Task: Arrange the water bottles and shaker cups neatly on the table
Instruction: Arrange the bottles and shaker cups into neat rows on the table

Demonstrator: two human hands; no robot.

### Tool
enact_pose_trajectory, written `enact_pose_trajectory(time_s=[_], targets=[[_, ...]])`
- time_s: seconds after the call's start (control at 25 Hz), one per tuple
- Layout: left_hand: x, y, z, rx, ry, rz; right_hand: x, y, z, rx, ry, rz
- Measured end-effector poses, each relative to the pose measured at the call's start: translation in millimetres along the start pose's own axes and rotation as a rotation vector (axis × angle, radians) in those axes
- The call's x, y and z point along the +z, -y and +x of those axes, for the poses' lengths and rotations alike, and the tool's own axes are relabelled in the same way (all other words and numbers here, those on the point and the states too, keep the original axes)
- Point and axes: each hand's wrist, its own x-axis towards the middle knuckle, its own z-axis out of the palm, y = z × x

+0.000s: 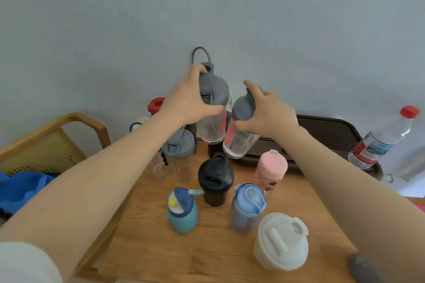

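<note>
red lettering, unreadable, marks two clear shakers: left hand [188,101] grips one [212,108], right hand [271,110] the other [239,131].

six shaker cups [215,180], five water bottles [383,136]

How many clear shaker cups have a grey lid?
3: one in the left hand, one tilted in the right hand, one standing under the left forearm. More may be hidden.

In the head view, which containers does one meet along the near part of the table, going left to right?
Teal bottle with navy cap → black shaker → blue-lidded bottle → white shaker cup.
</note>
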Motion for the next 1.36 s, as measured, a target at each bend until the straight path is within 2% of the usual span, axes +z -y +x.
enact_pose_trajectory(time_s=[0.32, 0.52, 0.6, 0.72, 0.8, 0.88, 1.08, 1.28, 1.36], targets=[[-17.5, 11.9, 9.2, 0.040, 0.084, 0.013, 52.3, -5.9, 11.4, 0.124, 0.182, -0.156], [-20.3, 22.5, -3.7, 0.038, 0.162, 0.034, 87.5, -13.5, 7.2, 0.168, 0.385, -0.253], [-19.9, 26.5, -6.5, 0.035, 0.157, 0.029, 86.2, -8.7, 4.2, 0.103, 0.326, -0.332], [-21.2, 29.7, -7.1, 0.036, 0.128, 0.005, 82.2, 7.6, -7.5, -0.204, 0.120, -0.343], [-20.2, 30.4, -7.3, 0.028, 0.121, -0.019, 85.2, 21.2, -19.8, -0.279, 0.197, -0.257], [-18.3, 31.2, -8.0, 0.027, 0.122, -0.038, 96.2, 30.8, -26.7, -0.248, 0.325, -0.264], [-13.5, 28.5, -15.2, 0.053, 0.116, 0.010, 117.3, 40.7, -28.9, -0.147, 0.468, -0.384], [-12.2, 27.2, -25.4, 0.063, 0.099, 0.050, 120.5, 43.7, -28.4, -0.199, 0.523, -0.529], [-8.7, 26.7, -29.3, 0.093, 0.102, 0.060, 123.3, 45.5, -33.7, -0.191, 0.532, -0.503]])
